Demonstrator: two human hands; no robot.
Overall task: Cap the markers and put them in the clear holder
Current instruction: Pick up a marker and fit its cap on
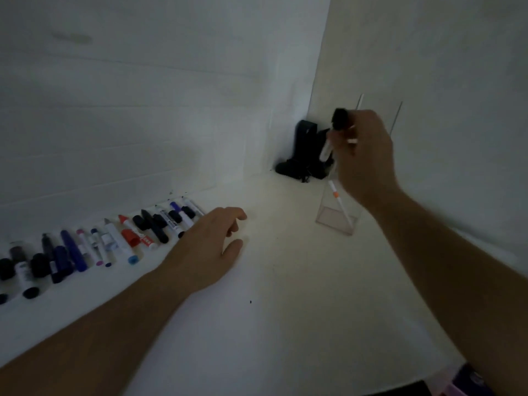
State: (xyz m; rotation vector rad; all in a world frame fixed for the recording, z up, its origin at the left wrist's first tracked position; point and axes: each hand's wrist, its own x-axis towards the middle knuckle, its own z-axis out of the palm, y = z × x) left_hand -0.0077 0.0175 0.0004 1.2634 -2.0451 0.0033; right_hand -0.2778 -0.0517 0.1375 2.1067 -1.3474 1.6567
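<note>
Far left, along the foot of the white wall: a long row of loose markers and caps (94, 247) in black, navy, purple, red and pale blue, lying side by side on the white table surface (271, 310) — leftmost ones cut off by the frame edge, several too dim and blurred to tell capped from uncapped. Just right of the row, left hand (211, 244) low over the table, fingers relaxed and spread, gripping nothing, covering the row's right end. In the back corner, a dark black object (303, 155), shape hard to make out. Further right, right hand (363, 155) raised, fingers curled round a white-barrelled marker with a black cap (338, 124) — held above the clear square plastic holder (337, 218), partly hiding its upper walls. Inside the holder, one slim white pen with an orange band (338, 204) leaning. Bottom right corner, a pink and dark shape, cut off.
</note>
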